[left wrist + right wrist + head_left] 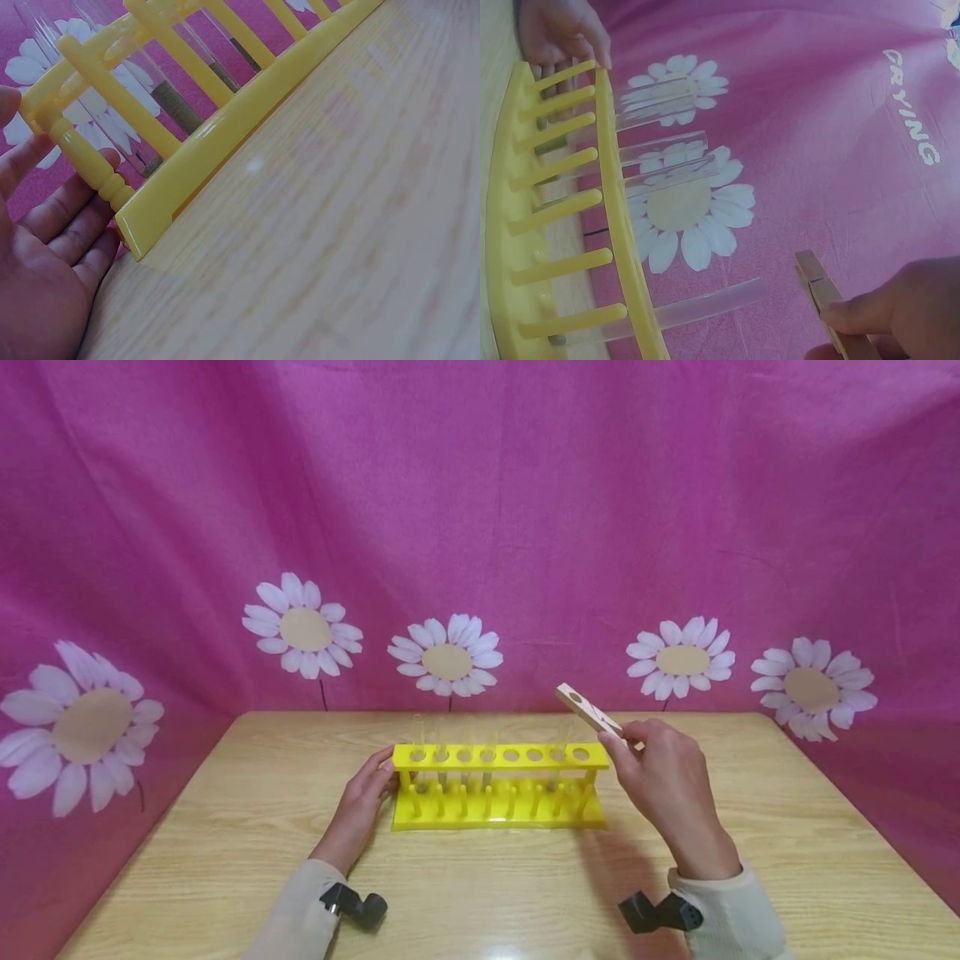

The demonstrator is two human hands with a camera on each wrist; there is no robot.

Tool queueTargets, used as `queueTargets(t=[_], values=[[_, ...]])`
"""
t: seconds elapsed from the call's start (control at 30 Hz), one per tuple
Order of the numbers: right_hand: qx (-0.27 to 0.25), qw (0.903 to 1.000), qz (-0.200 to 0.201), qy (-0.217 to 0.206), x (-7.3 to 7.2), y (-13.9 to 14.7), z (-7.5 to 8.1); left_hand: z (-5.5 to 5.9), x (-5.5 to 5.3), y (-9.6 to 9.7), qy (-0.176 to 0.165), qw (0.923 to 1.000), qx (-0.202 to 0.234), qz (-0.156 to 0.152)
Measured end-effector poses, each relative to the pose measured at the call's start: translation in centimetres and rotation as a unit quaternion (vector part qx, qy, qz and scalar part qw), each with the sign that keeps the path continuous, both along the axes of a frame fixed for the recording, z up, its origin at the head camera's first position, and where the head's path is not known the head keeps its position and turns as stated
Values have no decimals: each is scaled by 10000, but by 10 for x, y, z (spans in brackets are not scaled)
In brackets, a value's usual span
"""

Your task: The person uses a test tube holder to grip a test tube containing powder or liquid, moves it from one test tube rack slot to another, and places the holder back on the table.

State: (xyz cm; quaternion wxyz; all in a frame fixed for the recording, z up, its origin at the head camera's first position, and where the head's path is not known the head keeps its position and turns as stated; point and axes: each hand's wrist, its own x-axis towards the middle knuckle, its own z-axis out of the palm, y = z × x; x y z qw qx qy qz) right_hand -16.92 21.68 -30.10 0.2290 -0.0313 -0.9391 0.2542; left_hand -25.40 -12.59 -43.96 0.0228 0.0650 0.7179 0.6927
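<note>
A yellow test tube rack (498, 820) stands on the table. Glass test tubes fill its left-hand holes, and one more test tube (712, 301) stands near the right end. Dark, grainy matter (176, 105) lies in the bottom of several tubes. My left hand (363, 806) holds the rack's left end, fingers around the end post (86, 157). Raised above the right end, my right hand (671, 785) pinches a wooden test tube holder (588, 708) between thumb and fingers. The holder's tip points up and left, over the right-hand tube and apart from it.
The rack rests on a light wood-grain table (480, 885). Behind and beside it hangs a pink cloth (495, 527) printed with large white daisies. Black wrist cameras (360, 907) sit on both sleeves.
</note>
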Motion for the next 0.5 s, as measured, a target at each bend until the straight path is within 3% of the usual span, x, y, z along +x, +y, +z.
queueTargets(t=[0.5], values=[[75, 9997, 121, -205, 1, 7, 1, -2, 1, -2, -21, 10000, -89, -3]])
